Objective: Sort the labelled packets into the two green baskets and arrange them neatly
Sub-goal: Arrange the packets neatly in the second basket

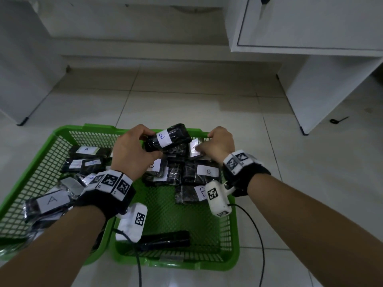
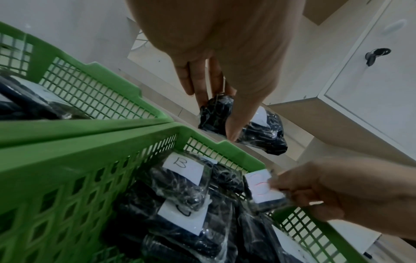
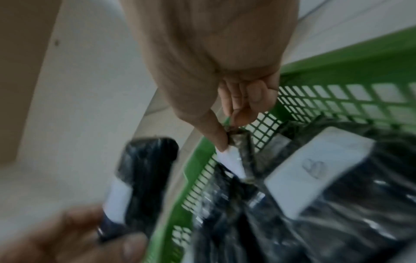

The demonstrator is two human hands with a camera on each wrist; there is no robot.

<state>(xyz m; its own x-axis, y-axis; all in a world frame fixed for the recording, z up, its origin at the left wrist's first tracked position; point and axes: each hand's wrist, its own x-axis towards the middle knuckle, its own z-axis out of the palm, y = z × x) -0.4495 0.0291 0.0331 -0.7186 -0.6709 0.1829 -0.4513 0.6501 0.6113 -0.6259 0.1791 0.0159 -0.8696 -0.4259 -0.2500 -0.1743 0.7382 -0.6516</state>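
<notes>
My left hand (image 1: 134,148) grips a black packet labelled B (image 1: 167,137) and holds it above the far end of the right green basket (image 1: 233,228); the same held packet (image 2: 258,128) shows in the left wrist view. My right hand (image 1: 217,143) pinches the edge of another packet (image 1: 194,149) at that basket's far wall, seen close as the pinched packet (image 3: 238,160). Several B packets (image 1: 207,172) lie in the right basket. The left green basket (image 1: 41,160) holds several A packets (image 1: 49,201).
Both baskets sit side by side on a pale tiled floor (image 1: 186,104). A black roll (image 1: 165,239) lies at the near end of the right basket. A white cabinet (image 1: 310,38) stands at the far right, another white unit (image 1: 20,69) at the far left.
</notes>
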